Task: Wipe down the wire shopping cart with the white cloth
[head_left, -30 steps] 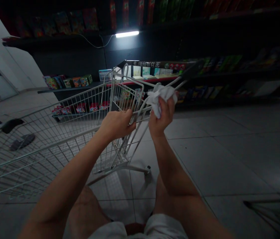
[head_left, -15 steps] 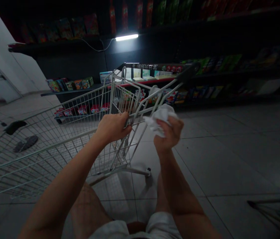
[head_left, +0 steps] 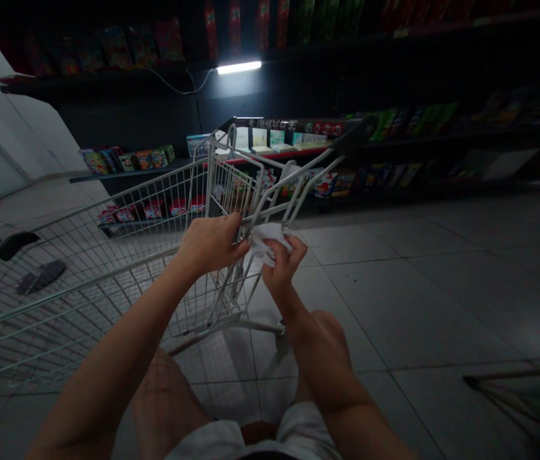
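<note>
A wire shopping cart [head_left: 121,275] stands side-on before me, its dark handle bar [head_left: 293,126] at the upper right. My left hand [head_left: 212,244] is wrapped over the cart's top side rail near the rear frame. Crumpled white cloth or tissue [head_left: 266,243] is pinched in my right hand [head_left: 285,259]. That white piece lies against the tubes of the rear frame below the handle, just right of my left hand. The part of the tube behind it is hidden.
Behind the cart, dark shelves [head_left: 135,121] carry boxes, packets and bottles, under a bright tube light [head_left: 239,68]. A dark mop head [head_left: 42,276] shows through the basket at left. Thin dark legs of a stand [head_left: 500,383] rest on the tiled floor at right.
My right hand has moved left with the white cloth or tissue, from beside the cart onto its rear frame tubes. My left hand keeps its grip on the rail.
</note>
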`<state>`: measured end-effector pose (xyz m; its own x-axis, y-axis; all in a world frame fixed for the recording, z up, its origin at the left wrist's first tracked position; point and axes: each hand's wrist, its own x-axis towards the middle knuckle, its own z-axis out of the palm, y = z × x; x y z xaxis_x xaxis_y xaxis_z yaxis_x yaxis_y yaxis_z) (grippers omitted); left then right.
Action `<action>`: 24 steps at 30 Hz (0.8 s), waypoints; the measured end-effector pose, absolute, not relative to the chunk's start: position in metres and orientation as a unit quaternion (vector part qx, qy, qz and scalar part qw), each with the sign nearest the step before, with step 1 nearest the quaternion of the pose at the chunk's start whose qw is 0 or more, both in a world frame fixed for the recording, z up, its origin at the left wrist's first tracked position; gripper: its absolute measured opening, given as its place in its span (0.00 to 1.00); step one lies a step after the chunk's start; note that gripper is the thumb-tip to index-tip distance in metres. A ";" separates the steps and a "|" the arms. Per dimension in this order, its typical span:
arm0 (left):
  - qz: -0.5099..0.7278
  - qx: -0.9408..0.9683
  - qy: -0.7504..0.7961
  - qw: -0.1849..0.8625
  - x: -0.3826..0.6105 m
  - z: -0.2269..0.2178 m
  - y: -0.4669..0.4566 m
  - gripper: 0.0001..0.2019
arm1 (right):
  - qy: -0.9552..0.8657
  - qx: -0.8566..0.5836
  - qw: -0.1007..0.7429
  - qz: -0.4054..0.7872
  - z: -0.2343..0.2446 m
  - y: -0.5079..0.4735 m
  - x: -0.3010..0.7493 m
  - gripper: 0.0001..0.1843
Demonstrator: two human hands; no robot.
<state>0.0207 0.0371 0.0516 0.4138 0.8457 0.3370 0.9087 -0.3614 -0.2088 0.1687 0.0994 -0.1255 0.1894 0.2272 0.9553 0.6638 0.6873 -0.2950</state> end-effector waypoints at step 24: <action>-0.082 -0.826 -0.521 0.197 0.022 0.048 0.056 0.17 | -0.743 -0.427 0.444 0.261 -0.312 0.042 0.137 0.27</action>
<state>0.0217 0.0564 0.0483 0.4434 0.8287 0.3416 0.8936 -0.3790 -0.2405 0.1374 0.0425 -0.3121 -0.2407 0.8661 0.4382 0.4030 0.4999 -0.7666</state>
